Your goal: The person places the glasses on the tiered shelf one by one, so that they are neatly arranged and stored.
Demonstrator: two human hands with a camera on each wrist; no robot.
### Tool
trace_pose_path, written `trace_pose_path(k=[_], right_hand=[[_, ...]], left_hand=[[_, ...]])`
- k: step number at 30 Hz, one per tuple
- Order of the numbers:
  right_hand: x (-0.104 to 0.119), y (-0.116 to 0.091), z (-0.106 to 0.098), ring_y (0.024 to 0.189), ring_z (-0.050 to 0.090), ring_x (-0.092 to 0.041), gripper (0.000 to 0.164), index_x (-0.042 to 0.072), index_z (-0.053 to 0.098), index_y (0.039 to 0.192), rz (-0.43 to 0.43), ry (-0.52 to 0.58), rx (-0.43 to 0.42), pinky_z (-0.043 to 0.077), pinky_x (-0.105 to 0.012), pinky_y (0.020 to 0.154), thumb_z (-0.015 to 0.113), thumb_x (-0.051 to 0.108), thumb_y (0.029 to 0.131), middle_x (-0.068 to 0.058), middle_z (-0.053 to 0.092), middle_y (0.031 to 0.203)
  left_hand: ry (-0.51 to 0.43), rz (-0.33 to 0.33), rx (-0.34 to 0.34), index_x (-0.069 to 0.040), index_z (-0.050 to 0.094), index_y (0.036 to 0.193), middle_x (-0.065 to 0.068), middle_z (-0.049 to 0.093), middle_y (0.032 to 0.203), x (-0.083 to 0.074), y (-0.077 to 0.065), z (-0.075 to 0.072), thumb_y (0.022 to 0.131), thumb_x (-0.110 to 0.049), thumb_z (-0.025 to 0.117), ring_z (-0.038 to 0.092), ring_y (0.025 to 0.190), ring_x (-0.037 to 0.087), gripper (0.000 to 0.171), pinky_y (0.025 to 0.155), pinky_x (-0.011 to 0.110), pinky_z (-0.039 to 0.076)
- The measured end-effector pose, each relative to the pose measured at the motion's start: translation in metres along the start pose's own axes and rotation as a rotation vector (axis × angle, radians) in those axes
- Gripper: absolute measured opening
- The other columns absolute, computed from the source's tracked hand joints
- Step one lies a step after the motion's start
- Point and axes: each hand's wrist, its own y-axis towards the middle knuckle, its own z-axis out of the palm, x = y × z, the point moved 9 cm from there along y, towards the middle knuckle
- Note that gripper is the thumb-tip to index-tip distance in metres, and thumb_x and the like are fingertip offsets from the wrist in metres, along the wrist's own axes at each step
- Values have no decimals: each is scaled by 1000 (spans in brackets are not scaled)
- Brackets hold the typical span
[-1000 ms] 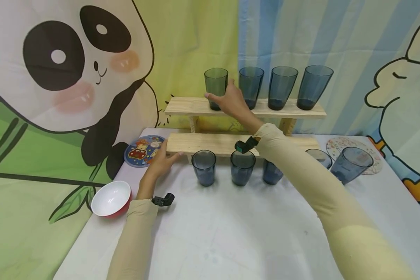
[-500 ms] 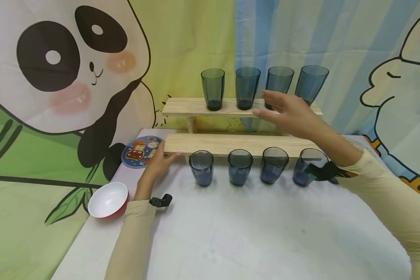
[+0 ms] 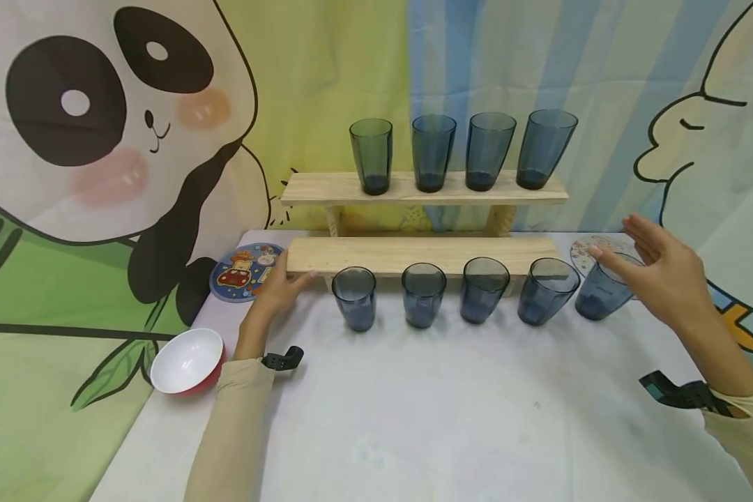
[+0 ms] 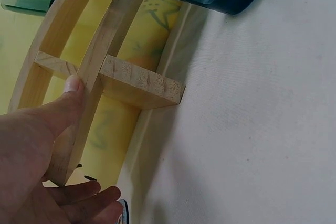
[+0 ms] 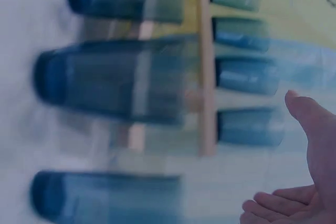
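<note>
My left hand grips the left end of the lower board of a two-tier wooden shelf; its thumb lies against the board's edge, the other fingers round the end. At the right, my right hand holds nothing, its thumb spread from the fingers, overlapping the rim of the rightmost blue glass in the head view. Several blue tumblers stand in a row before the shelf, among them one glass at the left end. On the upper board, a greenish-looking glass stands left of several blue ones, including another glass.
A white bowl with a red outside sits at the table's left edge. Behind the left hand lies a round blue cartoon mat. A patterned round mat lies behind the rightmost glass. Printed curtains hang close behind the shelf.
My right hand has come away from the leftmost glass on the upper board and swung right and down to the rightmost front glass. The left hand has stayed on the board's end.
</note>
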Motion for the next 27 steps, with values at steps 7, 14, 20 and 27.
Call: trace_pose_path(k=[7,14,20,27], right_hand=[[-69,-6,10,161,6,-44,109,9,-5,170,107,56,-50,14,-60,127,70,49,100,-19,2,176],[-104,-1,25,163,8,-39,106,9,-4,170,103,134,-50,12,-41,131,70,44,101,-21,5,176],[-128,-8,43,155,21,-54,103,-4,7,167,192,117,28,25,-67,122,65,51,102,-34,19,170],[-136,-10,53,137,42,-50,98,-3,20,166,221,77,8,49,-54,107,62,58,102,-36,38,160]], left_hand=[[24,-17,-4,-7,6,169,28,22,171,1,-2,1,105,-43,65,21,159,46,94,129,61,16],[10,-4,-13,-6,11,169,28,27,169,0,-3,0,105,-41,65,24,157,46,91,129,61,19],[20,2,-18,-7,11,169,28,27,169,0,-1,0,105,-41,65,25,157,46,91,129,61,18],[21,1,-16,-8,9,169,27,25,170,1,-1,1,105,-42,65,24,157,46,92,129,61,18]])
